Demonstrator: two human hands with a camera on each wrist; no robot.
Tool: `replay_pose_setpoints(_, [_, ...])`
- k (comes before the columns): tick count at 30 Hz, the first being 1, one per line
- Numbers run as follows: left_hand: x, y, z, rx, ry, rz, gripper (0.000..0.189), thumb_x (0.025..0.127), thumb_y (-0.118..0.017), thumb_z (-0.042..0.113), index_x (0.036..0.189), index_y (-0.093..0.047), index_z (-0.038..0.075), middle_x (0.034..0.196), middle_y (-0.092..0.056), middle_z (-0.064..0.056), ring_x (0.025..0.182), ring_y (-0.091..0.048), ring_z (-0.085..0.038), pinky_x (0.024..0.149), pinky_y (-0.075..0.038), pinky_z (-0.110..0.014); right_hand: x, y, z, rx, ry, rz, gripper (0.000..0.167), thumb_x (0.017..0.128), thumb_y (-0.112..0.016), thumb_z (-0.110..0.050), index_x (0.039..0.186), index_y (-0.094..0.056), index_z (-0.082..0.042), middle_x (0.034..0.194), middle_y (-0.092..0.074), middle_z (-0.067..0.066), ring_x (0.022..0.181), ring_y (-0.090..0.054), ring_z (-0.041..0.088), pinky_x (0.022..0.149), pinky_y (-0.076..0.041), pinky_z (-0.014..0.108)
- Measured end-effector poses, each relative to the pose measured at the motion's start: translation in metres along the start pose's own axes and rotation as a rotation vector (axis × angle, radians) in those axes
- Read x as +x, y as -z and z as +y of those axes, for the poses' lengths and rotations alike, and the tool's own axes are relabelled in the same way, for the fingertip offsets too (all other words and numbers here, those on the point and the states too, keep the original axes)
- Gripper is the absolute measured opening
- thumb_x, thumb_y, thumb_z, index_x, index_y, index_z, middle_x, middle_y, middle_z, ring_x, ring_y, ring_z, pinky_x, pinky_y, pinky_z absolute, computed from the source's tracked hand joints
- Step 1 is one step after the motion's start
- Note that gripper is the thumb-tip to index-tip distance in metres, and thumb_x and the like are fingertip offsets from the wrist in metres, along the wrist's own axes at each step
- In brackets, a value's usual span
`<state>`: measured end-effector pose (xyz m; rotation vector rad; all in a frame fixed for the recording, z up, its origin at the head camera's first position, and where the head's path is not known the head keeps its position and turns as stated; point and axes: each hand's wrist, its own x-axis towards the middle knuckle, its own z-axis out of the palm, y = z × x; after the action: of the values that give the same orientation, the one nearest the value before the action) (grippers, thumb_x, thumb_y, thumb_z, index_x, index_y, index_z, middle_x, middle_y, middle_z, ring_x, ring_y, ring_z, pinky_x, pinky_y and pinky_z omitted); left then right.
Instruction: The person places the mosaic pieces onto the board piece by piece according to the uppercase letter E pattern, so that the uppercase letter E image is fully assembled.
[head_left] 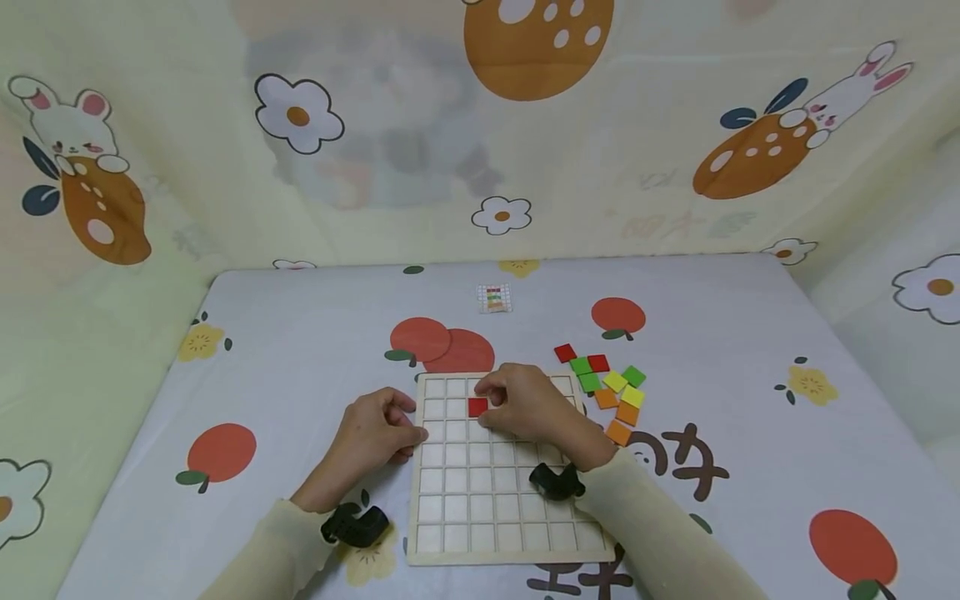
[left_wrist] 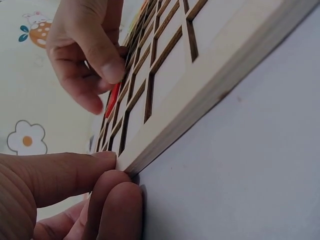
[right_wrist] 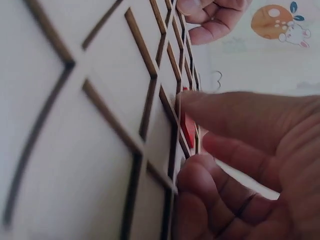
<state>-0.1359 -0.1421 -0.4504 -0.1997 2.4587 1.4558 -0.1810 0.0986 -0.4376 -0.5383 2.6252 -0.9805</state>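
A pale wooden grid board [head_left: 456, 557] with square cells lies on the table. At its left edge my left hand [head_left: 375, 429] grips the frame, thumb and curled forefinger meeting at the rim in the left wrist view. A red square tile [head_left: 477, 407] lies in a cell in the second row from the far side. Over that part of the board is my right hand [head_left: 525, 404]. Its thumb [right_wrist: 200, 107] touches the red tile [right_wrist: 188, 125] in the right wrist view, while the forefinger stands apart from the thumb across the tile.
Right of the board's far corner lie loose square tiles in red, green [head_left: 590, 382], yellow [head_left: 632, 397] and orange [head_left: 618, 432]. A small card with a coloured grid pattern [head_left: 494, 298] lies beyond the board. The tablecloth [head_left: 300, 350] has printed fruit and flowers; a patterned curtain [head_left: 397, 233] stands behind.
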Motion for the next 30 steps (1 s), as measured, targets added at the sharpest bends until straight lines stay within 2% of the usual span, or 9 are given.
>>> replay_pose_setpoints(3, [0.0,0.0,-0.001,-0.005,0.012,0.003,0.032,0.085,-0.084,0.005,0.109,-0.064,0.002,0.075,-0.067,-0.006,0.057,-0.064,-0.016,0.054,-0.058,-0.028,-0.003,0.008,0.007,0.026,0.014,0.028,0.03,0.088,-0.083,-0.016,0.117,-0.076,-0.009,0.095,-0.064,0.001,0.089,-0.058,0.017,0.075,-0.053,0.029])
replay_pose_setpoints(6, [0.0,0.001,-0.002,-0.014,0.01,0.002,0.031,0.084,-0.084,0.005,0.108,-0.064,0.002,0.075,-0.067,-0.006,0.056,-0.064,-0.016,0.054,-0.058,-0.029,-0.005,0.024,0.019,0.033,0.0,0.1,0.031,0.09,-0.079,-0.015,0.12,-0.075,-0.008,0.103,-0.067,0.004,0.093,-0.059,0.02,0.077,-0.054,0.031])
replay_pose_setpoints(11, [-0.001,0.002,-0.001,-0.012,-0.001,0.001,0.031,0.084,-0.084,0.005,0.108,-0.064,0.002,0.075,-0.067,-0.006,0.056,-0.064,-0.016,0.054,-0.058,-0.029,-0.002,0.057,0.045,-0.018,-0.048,0.184,0.032,0.092,-0.075,-0.011,0.123,-0.074,-0.003,0.105,-0.066,0.012,0.096,-0.06,0.027,0.079,-0.053,0.037])
replay_pose_setpoints(15, [-0.001,0.002,-0.001,-0.004,0.006,0.002,0.031,0.084,-0.085,0.005,0.108,-0.064,0.002,0.076,-0.066,-0.006,0.056,-0.064,-0.015,0.054,-0.058,-0.028,0.001,0.074,0.061,-0.054,-0.121,0.152,0.033,0.094,-0.074,-0.012,0.125,-0.072,-0.002,0.11,-0.063,0.017,0.101,-0.06,0.032,0.082,-0.056,0.041])
replay_pose_setpoints(20, [-0.001,0.002,-0.002,-0.003,0.004,0.001,0.032,0.084,-0.085,0.005,0.108,-0.064,0.002,0.076,-0.066,-0.006,0.056,-0.064,-0.016,0.054,-0.058,-0.028,0.005,0.084,0.069,-0.075,-0.189,0.081,0.034,0.094,-0.073,-0.012,0.127,-0.071,-0.003,0.117,-0.062,0.019,0.106,-0.059,0.034,0.085,-0.058,0.043])
replay_pose_setpoints(22, [-0.001,0.002,-0.002,-0.005,0.003,0.0,0.032,0.084,-0.085,0.005,0.108,-0.064,0.002,0.076,-0.066,-0.007,0.056,-0.064,-0.016,0.054,-0.058,-0.028,0.007,0.086,0.072,-0.083,-0.188,0.064,0.034,0.093,-0.073,-0.011,0.126,-0.071,-0.002,0.116,-0.063,0.019,0.104,-0.058,0.034,0.083,-0.058,0.042])
replay_pose_setpoints(27, [-0.002,0.002,-0.001,-0.012,0.002,-0.006,0.032,0.084,-0.085,0.005,0.109,-0.064,0.002,0.076,-0.066,-0.007,0.057,-0.064,-0.016,0.054,-0.058,-0.028,0.013,0.087,0.076,-0.11,-0.157,0.031,0.03,0.091,-0.074,-0.008,0.12,-0.074,0.0,0.101,-0.067,0.014,0.094,-0.057,0.029,0.074,-0.055,0.035])
replay_pose_setpoints(30, [-0.002,0.001,-0.001,-0.02,-0.003,-0.011,0.032,0.085,-0.084,0.005,0.109,-0.064,0.001,0.076,-0.066,-0.007,0.057,-0.064,-0.015,0.054,-0.059,-0.029,0.016,0.087,0.077,-0.12,-0.157,0.019,0.025,0.091,-0.076,-0.009,0.115,-0.075,0.0,0.096,-0.068,0.011,0.093,-0.057,0.028,0.074,-0.054,0.034])
